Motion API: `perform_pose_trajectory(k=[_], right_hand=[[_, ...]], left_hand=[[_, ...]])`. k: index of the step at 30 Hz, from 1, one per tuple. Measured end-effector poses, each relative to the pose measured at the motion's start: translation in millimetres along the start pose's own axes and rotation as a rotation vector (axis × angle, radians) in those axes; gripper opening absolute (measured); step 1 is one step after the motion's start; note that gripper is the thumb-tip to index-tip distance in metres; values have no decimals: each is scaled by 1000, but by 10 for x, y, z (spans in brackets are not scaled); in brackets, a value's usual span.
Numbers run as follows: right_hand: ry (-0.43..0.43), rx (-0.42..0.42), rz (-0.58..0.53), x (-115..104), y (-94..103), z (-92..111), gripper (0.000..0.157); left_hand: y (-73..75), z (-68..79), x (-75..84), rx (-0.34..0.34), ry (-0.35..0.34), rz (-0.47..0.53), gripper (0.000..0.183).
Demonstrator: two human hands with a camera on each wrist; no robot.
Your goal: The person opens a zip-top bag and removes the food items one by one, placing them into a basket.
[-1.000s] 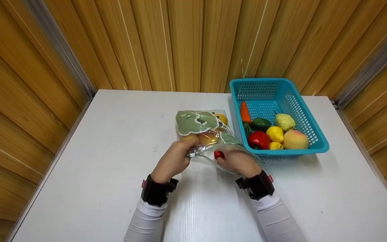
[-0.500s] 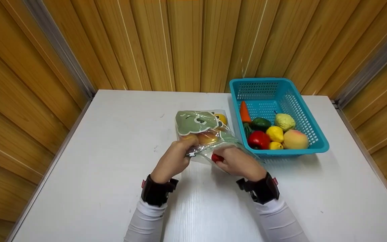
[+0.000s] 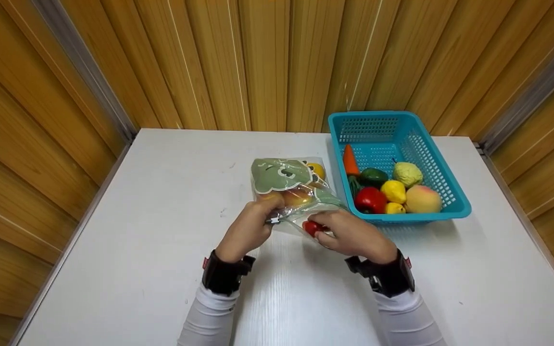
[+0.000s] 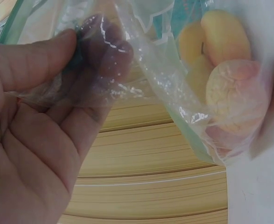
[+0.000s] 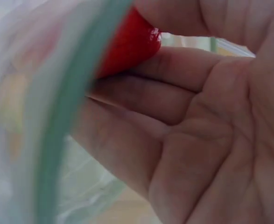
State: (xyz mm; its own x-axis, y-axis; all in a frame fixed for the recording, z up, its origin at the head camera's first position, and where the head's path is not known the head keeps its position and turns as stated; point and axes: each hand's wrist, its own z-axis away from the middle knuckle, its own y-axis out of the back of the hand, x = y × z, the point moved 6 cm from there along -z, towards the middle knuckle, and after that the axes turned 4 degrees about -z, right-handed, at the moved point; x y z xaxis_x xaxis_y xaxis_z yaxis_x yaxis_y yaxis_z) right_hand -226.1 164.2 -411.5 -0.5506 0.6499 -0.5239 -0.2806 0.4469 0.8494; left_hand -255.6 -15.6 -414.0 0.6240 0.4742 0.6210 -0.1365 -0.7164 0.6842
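Observation:
A clear zip bag (image 3: 282, 175) with a green cartoon print lies on the table. Inside are fruits, among them a yellow fruit (image 4: 225, 37) and a pale, wrinkled pinkish one (image 4: 232, 95). My left hand (image 3: 253, 223) pinches the bag's edge beside the white zip slider (image 3: 274, 221); its fingertips are behind the film in the left wrist view. At the bag's mouth, my right hand (image 3: 354, 234) holds a shiny red strawberry (image 5: 134, 44) between thumb and fingers. The bag's green rim (image 5: 76, 102) crosses in front of part of that strawberry in the right wrist view.
Right behind the bag stands a blue plastic basket (image 3: 459, 211). In it lie a carrot (image 3: 350, 161), a red round vegetable (image 3: 371, 200), a peach (image 3: 423, 199), and several yellow and green pieces. Wood-patterned walls (image 3: 267, 62) border the white table (image 3: 171, 202).
My right hand has moved right and back toward my body, pulling the strawberry along at the bag's mouth, where more of it shows. The left hand keeps its place on the bag.

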Motion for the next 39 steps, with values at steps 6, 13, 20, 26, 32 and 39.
perform_pose_trajectory(k=[6,13,20,26,32,39], right_hand=[[-20,-14,-33,-14,104,83,30],[-68,-13,-27,-52,232,206,40],[-48,-3,-38,-61,307,272,40],[-54,-5,-65,-40,358,335,40],[-67,8,-113,-15,440,429,41],[-14,108,-172,37,616,560,36]], left_hand=[[4,2,9,1,-5,6,42],[9,9,15,13,-12,16,42],[2,9,11,12,-13,12,41],[2,8,12,12,-13,17,41],[0,8,16,8,-12,17,41],[-1,6,11,4,-8,18,41]])
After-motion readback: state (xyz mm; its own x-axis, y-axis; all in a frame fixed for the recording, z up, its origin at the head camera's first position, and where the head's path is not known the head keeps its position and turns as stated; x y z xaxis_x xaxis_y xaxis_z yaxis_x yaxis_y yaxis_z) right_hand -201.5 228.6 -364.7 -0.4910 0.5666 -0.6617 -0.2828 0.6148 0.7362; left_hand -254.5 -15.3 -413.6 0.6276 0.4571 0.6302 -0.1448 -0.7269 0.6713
